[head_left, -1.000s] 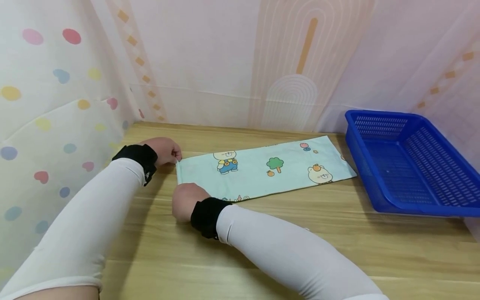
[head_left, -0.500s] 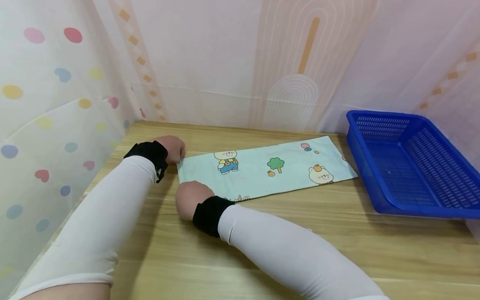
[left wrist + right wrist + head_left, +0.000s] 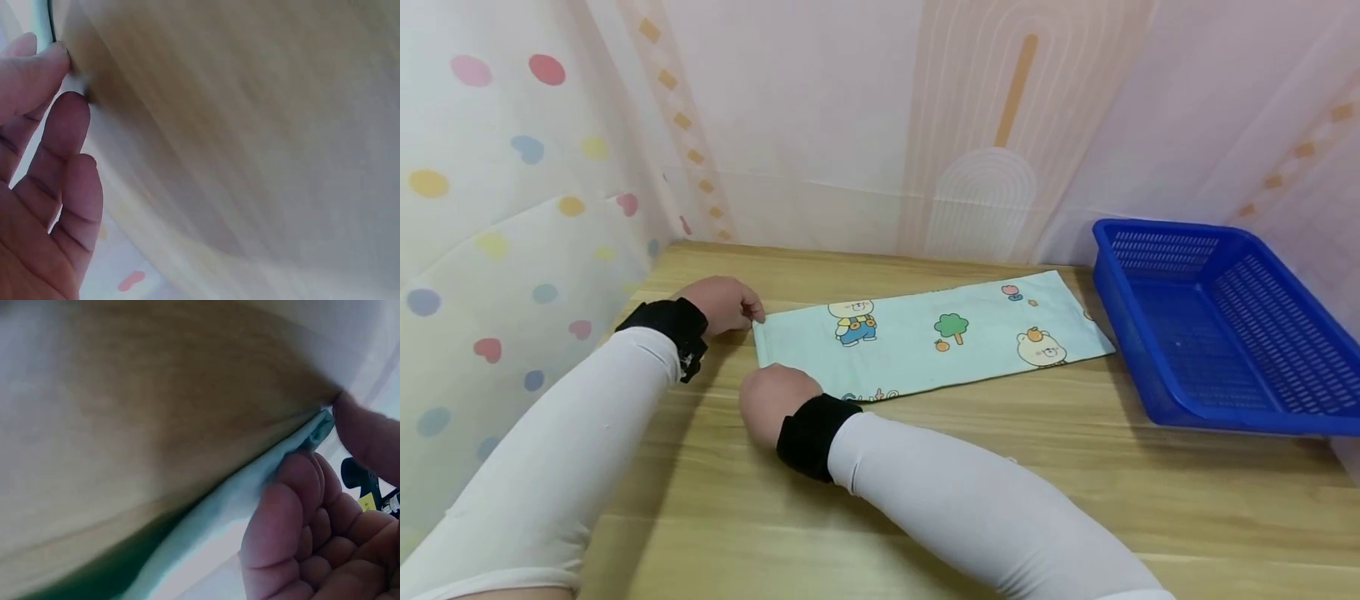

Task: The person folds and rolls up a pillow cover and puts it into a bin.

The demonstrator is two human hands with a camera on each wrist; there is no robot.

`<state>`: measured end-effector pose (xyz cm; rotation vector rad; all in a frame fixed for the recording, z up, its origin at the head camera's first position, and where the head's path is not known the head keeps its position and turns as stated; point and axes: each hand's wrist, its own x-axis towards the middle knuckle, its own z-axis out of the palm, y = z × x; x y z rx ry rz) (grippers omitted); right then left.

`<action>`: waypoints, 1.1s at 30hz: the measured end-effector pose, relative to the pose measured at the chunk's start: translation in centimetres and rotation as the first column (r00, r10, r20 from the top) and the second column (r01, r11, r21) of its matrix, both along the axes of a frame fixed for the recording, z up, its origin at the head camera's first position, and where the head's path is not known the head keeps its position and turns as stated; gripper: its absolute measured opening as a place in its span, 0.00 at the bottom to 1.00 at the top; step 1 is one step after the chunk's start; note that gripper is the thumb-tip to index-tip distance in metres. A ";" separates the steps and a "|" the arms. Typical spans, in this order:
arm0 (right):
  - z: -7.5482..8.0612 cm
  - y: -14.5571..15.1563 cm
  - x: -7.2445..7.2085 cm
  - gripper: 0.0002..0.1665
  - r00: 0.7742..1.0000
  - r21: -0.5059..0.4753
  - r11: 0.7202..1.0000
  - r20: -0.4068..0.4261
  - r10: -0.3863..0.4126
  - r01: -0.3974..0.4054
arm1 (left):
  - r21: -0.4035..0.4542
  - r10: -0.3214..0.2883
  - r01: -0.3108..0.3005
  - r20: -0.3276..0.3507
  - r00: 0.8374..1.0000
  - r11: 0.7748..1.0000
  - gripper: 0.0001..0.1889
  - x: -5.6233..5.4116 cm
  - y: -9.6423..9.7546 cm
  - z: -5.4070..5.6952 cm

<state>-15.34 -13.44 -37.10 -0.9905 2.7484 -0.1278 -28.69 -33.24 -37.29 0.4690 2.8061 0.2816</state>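
Note:
A pale mint cloth [image 3: 910, 342], printed with bears and a tree, lies folded into a long flat strip on the wooden table. Along its left end runs a narrow turned edge. At the far left corner my left hand [image 3: 722, 305] pinches that edge; in the left wrist view the thumb and a finger meet on the cloth's edge [image 3: 41, 24], the other fingers loosely bent. My right hand [image 3: 777, 406] is at the near left corner and hides it in the head view. In the right wrist view its thumb and curled fingers pinch the small rolled corner [image 3: 320, 428].
A blue plastic basket [image 3: 1210, 346] stands on the table [image 3: 880, 492] at the right, close to the cloth's right end. Patterned curtains [image 3: 820, 125] hang behind the table and along the left side.
My left hand shifted right over the far corner, then came back left. My right hand has moved slightly left. The cloth's left edge shows a narrow strip again; the rest stays put.

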 end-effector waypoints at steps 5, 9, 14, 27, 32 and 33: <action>0.2 0.0 -0.2 0.14 0.998 0.013 0.999 0.040 -0.042 0.041 | 0.017 0.038 -0.038 0.029 0.999 0.999 0.07 -0.1 0.0 -0.2; 0.4 0.0 -0.3 0.14 0.998 0.032 0.998 0.044 -0.049 0.048 | 0.030 0.038 -0.039 0.036 0.999 0.999 0.05 -0.1 -0.1 -0.2; 0.4 0.3 -0.5 0.15 0.995 0.050 0.997 0.074 -0.059 0.056 | 0.042 0.004 -0.007 0.063 0.998 0.999 0.04 0.0 0.1 0.2; 0.1 1.2 -2.0 0.21 0.971 0.047 0.997 0.231 -0.063 0.054 | -0.167 -0.036 0.064 0.169 0.985 0.984 0.05 -1.3 2.8 1.9; -0.1 1.4 -2.6 0.21 0.961 0.024 0.997 0.266 -0.079 0.075 | -0.236 -0.015 0.048 0.139 0.990 0.971 0.05 -1.3 4.1 2.4; -0.1 1.5 -2.8 0.21 0.960 0.027 0.998 0.270 -0.070 0.065 | -0.240 -0.013 0.046 0.135 0.991 0.970 0.05 -1.4 4.2 2.4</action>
